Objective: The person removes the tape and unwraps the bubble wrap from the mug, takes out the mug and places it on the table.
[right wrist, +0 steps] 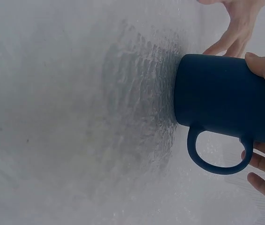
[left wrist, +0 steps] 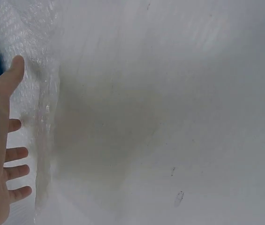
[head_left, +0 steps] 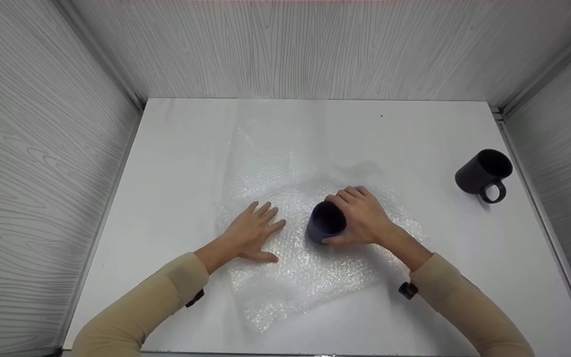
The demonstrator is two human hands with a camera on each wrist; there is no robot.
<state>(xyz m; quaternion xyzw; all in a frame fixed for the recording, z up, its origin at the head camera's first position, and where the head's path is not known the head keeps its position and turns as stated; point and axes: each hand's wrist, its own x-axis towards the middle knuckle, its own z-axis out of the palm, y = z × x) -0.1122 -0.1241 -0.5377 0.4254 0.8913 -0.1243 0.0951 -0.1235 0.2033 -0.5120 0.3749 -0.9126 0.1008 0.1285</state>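
Note:
A dark blue mug [head_left: 318, 232] stands upright on a sheet of bubble wrap [head_left: 285, 277] in the middle of the table. My right hand [head_left: 361, 216] grips it near the rim from the right side, thumb toward me and fingers on the far side. In the right wrist view the mug's handle [right wrist: 221, 169] shows below its body, close to the fingers. My left hand [head_left: 252, 232] lies with fingers spread on the left part of the bubble wrap, a short way left of the mug.
A black mug [head_left: 474, 174] lies tipped at the right of the white table [head_left: 176, 163], its handle toward the front. Wood-patterned panels [head_left: 285, 49] enclose the back and both sides. The bubble wrap reaches from the back edge toward the front.

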